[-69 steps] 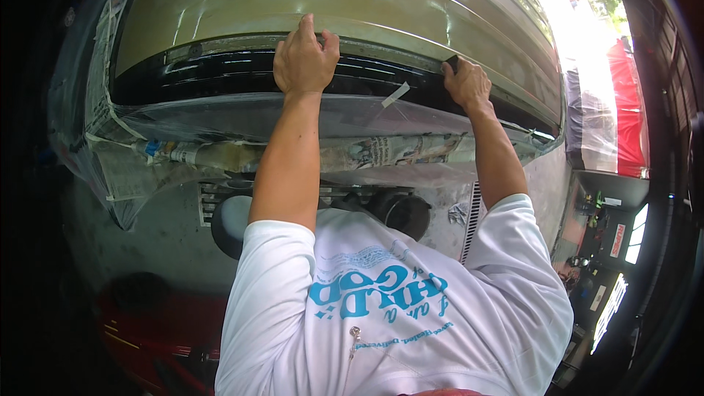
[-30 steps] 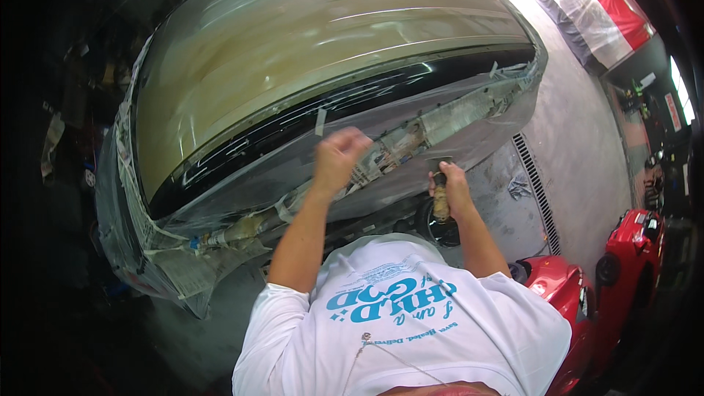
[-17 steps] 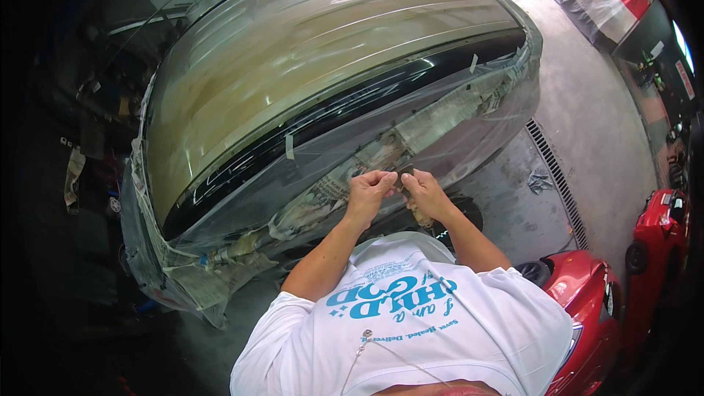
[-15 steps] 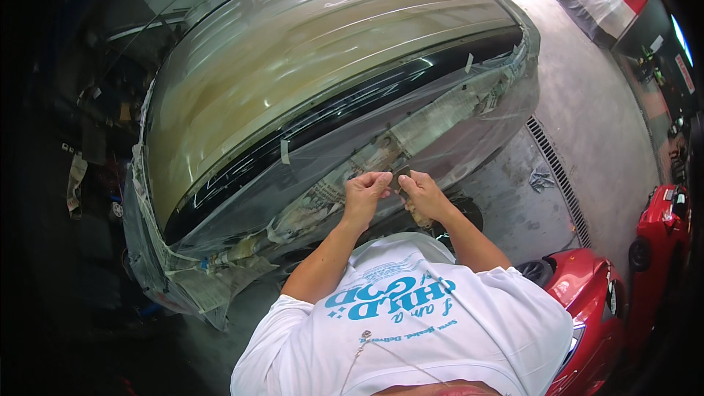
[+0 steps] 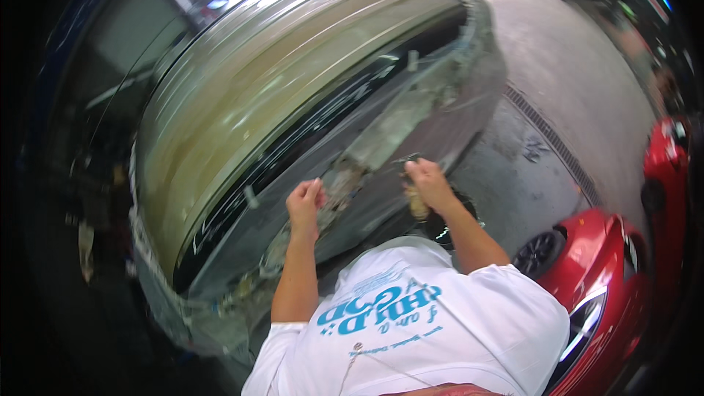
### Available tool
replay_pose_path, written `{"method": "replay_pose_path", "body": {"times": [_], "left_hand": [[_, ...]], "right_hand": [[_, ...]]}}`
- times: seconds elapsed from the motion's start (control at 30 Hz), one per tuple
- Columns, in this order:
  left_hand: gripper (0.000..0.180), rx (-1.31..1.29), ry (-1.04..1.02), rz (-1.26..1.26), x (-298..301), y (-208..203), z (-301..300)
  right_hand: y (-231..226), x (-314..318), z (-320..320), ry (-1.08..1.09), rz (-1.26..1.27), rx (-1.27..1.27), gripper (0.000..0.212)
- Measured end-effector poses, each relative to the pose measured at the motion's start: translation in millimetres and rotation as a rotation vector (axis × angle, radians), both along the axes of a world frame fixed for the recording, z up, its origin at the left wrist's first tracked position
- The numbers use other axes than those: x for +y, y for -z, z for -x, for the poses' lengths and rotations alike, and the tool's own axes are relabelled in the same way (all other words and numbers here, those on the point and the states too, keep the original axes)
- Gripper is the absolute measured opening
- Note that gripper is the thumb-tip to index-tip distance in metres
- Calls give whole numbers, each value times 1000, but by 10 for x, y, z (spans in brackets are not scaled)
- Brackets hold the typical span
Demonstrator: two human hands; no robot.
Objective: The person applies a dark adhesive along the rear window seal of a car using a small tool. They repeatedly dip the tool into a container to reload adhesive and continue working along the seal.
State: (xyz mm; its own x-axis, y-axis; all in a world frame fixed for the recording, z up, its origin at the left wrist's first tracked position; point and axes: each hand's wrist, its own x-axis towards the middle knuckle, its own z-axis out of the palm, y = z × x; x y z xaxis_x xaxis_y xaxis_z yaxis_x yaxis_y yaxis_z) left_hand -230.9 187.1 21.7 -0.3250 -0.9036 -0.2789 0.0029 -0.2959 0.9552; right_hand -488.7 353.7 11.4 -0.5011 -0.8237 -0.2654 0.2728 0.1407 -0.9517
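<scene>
My left hand (image 5: 305, 202) is raised with its fingers curled together, in front of the plastic-and-paper masking (image 5: 389, 128) along the vehicle's end. Whether anything is pinched in it is too small and blurred to tell. Farther right, my right hand (image 5: 429, 183) is closed on a small dark piece (image 5: 409, 160) that sticks out past the thumb and fingertips. Below that hand shows a tan, lumpy object (image 5: 418, 207); whether the hand holds it too, I cannot tell. Beyond both hands stands the vehicle, with a greenish-tan roof (image 5: 293, 66) and a black glossy strip (image 5: 330, 110).
Lower right, close by my arm, is a shiny red car (image 5: 587, 249); another red vehicle (image 5: 664, 154) stands farther right. A drain grate (image 5: 546, 132) crosses the grey floor, with a crumpled scrap (image 5: 535, 149) beside it. Dark clutter fills the left side.
My hands were close together at the small dark piece; now they are apart. The left has moved left and a little down, while the right keeps the piece. The view has shifted and blurred.
</scene>
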Motion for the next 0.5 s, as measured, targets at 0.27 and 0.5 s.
{"method": "replay_pose_path", "body": {"times": [0.27, 0.5], "left_hand": [[45, 242, 285, -48, 545, -137, 794], [37, 281, 223, -41, 704, -128, 890]], "right_hand": [[-268, 60, -69, -203, 49, 463, 37], [-444, 180, -109, -238, -5, 348, 38]]}}
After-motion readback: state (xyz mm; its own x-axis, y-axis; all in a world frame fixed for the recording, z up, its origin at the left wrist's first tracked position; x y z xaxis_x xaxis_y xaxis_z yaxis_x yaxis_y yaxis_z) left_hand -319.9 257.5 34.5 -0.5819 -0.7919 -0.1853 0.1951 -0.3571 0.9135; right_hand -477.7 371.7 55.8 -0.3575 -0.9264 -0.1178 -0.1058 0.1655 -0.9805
